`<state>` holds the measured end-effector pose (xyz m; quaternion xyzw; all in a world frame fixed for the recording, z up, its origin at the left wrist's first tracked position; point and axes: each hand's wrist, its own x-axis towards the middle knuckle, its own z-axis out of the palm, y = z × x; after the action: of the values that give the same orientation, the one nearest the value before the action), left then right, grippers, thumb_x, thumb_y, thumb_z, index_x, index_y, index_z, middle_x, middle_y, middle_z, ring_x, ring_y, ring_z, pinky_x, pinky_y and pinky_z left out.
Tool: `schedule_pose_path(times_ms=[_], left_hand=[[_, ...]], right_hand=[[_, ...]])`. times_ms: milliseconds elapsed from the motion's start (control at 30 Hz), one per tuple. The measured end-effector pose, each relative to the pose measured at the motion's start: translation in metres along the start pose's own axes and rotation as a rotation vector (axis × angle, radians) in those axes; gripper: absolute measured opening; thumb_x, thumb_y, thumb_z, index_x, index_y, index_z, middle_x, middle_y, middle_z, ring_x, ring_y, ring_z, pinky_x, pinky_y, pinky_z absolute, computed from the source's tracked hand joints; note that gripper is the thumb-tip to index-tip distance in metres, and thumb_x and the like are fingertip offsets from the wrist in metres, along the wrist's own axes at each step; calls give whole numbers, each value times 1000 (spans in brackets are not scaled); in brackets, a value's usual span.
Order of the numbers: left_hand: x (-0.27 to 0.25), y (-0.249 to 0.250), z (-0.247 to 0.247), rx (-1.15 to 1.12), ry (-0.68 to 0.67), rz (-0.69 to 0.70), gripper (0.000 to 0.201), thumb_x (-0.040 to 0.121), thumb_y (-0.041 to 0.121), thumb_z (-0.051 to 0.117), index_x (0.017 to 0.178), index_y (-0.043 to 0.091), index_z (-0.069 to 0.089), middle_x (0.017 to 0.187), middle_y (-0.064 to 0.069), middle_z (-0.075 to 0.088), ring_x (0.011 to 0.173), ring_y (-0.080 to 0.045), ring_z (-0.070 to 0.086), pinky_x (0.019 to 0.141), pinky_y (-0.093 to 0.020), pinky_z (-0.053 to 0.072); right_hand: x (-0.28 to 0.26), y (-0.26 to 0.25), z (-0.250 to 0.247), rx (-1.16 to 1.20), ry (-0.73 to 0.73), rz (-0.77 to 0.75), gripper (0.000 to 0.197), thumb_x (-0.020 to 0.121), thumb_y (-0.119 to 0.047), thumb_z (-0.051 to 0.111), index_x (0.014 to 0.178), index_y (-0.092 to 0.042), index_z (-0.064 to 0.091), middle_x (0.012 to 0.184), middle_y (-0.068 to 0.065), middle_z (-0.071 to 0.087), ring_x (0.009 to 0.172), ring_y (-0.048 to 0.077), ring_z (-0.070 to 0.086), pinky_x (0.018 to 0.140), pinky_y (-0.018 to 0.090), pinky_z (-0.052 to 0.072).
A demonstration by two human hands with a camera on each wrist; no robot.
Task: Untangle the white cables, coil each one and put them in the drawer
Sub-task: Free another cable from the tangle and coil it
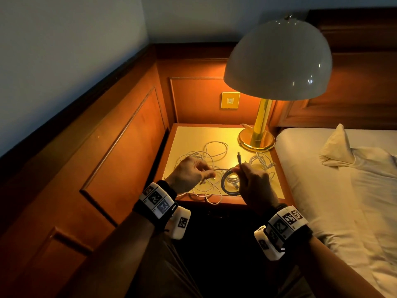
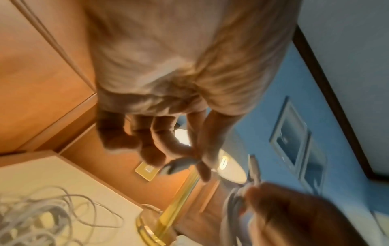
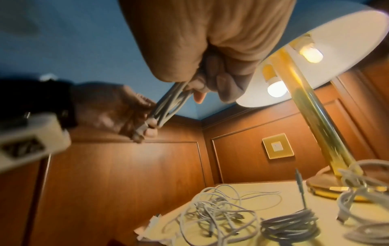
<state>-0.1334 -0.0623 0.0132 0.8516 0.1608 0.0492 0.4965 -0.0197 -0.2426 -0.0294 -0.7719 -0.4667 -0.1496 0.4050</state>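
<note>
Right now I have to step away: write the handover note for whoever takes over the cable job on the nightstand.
Right hand: grips a bundle of white cable loops, held above the nightstand.
Left hand: pinches the connector end of that same cable.
Dark coiled cable: lies at the front of the nightstand top, one end sticking up.
White tangle: loose on the left of the top, not yet sorted.
Another white bunch: beside the lamp base.
Done: one coil nearly finished in hand.
Left: finish it, untangle and coil the rest, stow all. No drawer is in view.
</note>
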Motion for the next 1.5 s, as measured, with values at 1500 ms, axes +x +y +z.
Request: schedule_pose_path(times_ms=[1500], left_hand=[[0, 0, 54, -1047, 51, -59, 37, 87, -9, 50, 122, 3, 49, 100, -25, 68, 80, -32, 65, 69, -36, 48]], right_hand=[[14, -2, 8, 527, 80, 679, 30, 102, -24, 47, 80, -23, 68, 80, 2, 70, 68, 17, 60, 45, 13, 43]])
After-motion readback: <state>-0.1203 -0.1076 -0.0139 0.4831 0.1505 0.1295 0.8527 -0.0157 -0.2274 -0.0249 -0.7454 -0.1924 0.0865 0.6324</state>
